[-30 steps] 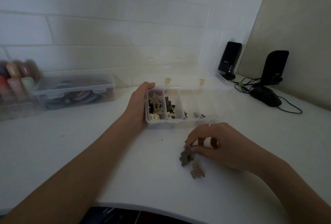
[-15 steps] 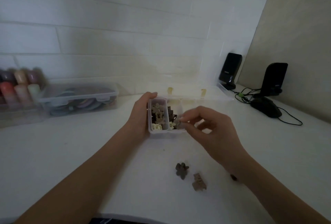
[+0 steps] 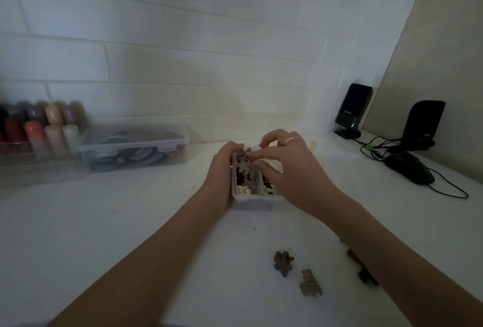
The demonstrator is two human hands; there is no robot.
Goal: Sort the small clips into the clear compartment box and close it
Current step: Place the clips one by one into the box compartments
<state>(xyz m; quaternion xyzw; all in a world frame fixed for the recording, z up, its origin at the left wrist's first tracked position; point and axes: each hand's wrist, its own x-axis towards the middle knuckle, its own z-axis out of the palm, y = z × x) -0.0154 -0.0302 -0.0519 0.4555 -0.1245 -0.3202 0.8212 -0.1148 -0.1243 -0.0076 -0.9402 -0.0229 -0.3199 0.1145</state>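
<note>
At table centre, against the far wall side: clear compartment box, lid open, leftmost compartment heaped with small clips in brown, grey and cream. Left hand wrapped around box's left end, fingers curled over far-left corner, thumb hidden. Right hand hovering over box, thumb and index finger brought together at a grey clip on top of the leftmost compartment's heap; whether truly pinching it or just touching, cannot tell. Other fingers loosely curled and raised, pale ring on one. Rest of box mostly hidden under right hand; dark clips just visible in next compartment.

Nearer on white table: two loose clips, one dark flower-shaped clip and one brownish clip, just beside each other, well apart from box. More dark bits partly hidden by right forearm.

Far left: blurred row of coloured bottles in a clear holder, then a closed clear storage tub with coloured round things inside. Far right: two black speakers, black mouse, tangled cables.
</note>
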